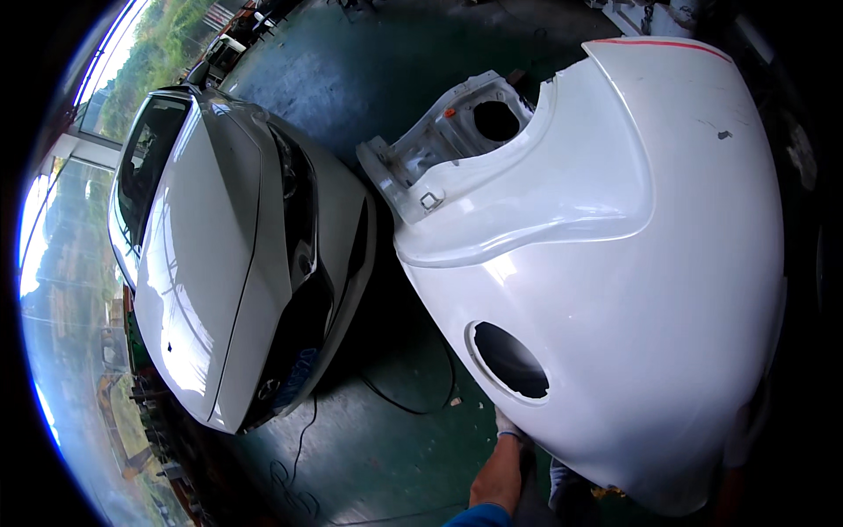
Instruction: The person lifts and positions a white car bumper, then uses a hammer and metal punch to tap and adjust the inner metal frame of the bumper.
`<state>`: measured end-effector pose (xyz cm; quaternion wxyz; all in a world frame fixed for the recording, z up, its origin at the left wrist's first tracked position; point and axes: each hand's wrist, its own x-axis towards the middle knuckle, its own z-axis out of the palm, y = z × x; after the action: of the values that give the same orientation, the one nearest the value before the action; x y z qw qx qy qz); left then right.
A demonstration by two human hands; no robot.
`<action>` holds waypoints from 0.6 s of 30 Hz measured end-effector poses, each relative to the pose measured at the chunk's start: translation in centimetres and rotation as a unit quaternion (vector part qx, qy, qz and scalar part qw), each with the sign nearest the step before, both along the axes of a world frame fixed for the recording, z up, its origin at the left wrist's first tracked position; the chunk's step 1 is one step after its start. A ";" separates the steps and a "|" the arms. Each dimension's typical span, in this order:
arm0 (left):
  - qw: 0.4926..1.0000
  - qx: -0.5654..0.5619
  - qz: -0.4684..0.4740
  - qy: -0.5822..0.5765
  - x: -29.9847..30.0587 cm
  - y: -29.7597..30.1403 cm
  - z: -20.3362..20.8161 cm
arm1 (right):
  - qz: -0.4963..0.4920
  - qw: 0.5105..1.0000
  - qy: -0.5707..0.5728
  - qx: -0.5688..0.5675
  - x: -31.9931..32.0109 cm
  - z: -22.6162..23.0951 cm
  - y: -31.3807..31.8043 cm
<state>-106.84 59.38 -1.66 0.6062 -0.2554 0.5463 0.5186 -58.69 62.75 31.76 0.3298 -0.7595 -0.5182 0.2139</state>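
One large white body panel [694,263] is before you, right of the white car [211,184], with your left hand [507,425] at its lower edge and your right hand [739,434] dim by its right side, both hands' fingers too hidden to tell if clamped.
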 end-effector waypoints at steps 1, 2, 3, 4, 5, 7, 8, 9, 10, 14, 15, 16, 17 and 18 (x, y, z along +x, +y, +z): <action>0.999 0.020 0.005 -0.036 -0.7 -0.6 -1.5 | -0.003 1.000 0.012 0.004 0.2 -1.0 -1.1; 0.996 0.041 0.011 -0.073 -1.1 -1.4 -2.8 | -0.006 1.000 0.024 0.009 0.7 -2.0 -2.1; 0.997 0.056 -0.018 -0.047 1.0 -0.2 -3.5 | -0.046 0.999 -0.006 0.016 2.1 -2.3 -3.3; 0.999 0.032 0.005 -0.010 -3.5 -4.2 -5.6 | -0.059 0.998 0.023 0.008 2.3 -4.1 -3.9; 1.000 0.010 -0.005 0.004 -2.2 -4.6 -6.2 | -0.093 0.996 -0.001 0.013 3.5 -4.1 -4.9; 1.000 -0.007 0.011 -0.017 -0.1 -2.0 -3.6 | -0.042 0.998 -0.011 0.040 3.2 -3.4 -4.6; 0.996 0.053 0.045 -0.047 -1.2 -2.5 -5.8 | -0.016 0.998 -0.011 0.054 2.4 -3.0 -4.0; 0.997 0.057 0.026 -0.041 -1.0 -2.1 -5.5 | -0.017 0.998 -0.014 0.052 1.9 -2.3 -3.8; 0.998 0.057 0.008 -0.035 -0.9 -2.2 -5.2 | -0.017 0.999 -0.017 0.048 1.3 -1.6 -3.6; 0.986 -0.121 -0.042 0.105 -1.2 -2.4 -4.2 | -0.042 0.992 -0.118 0.010 0.5 -2.4 -6.2; 0.982 -0.116 -0.095 0.116 -1.5 -2.0 -3.6 | -0.054 0.989 -0.136 0.001 0.3 -2.8 -7.0; 0.972 -0.117 -0.130 0.155 -4.2 -3.0 -1.8 | -0.041 0.993 -0.106 -0.013 -1.2 -4.1 -7.3; 0.996 0.022 -0.036 0.079 -7.8 -5.6 -3.1 | -0.023 0.997 -0.061 -0.034 -3.0 -5.1 -7.8; 0.998 0.034 -0.042 0.019 -3.4 -1.5 -1.1 | -0.043 0.996 -0.070 -0.047 -2.9 -4.7 -9.4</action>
<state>-110.27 57.92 -2.76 0.6252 -0.2016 0.5497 0.5160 -61.64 53.39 27.06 0.2655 -0.8088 -0.4964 0.1702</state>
